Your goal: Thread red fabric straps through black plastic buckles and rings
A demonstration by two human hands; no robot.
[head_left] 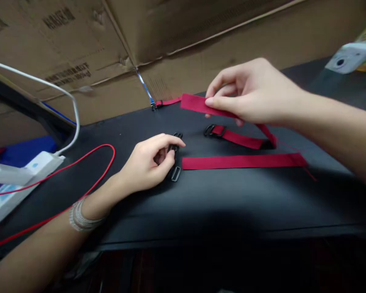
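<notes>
Red nylon webbing (198, 103) on a black tabletop (232, 203), cardboard boxes (79, 53) behind it.
Right hand (256, 95) pinches the webbing between thumb and fingers; left hand (149, 162) curls its fingers around a plastic buckle (174, 148).

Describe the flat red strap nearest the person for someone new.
On the black tabletop before the cardboard boxes, find the left hand at a black plastic buckle. The strap runs straight right from that buckle, untouched, closest to the person; the other red webbing sits behind it, with its own buckle.
</notes>
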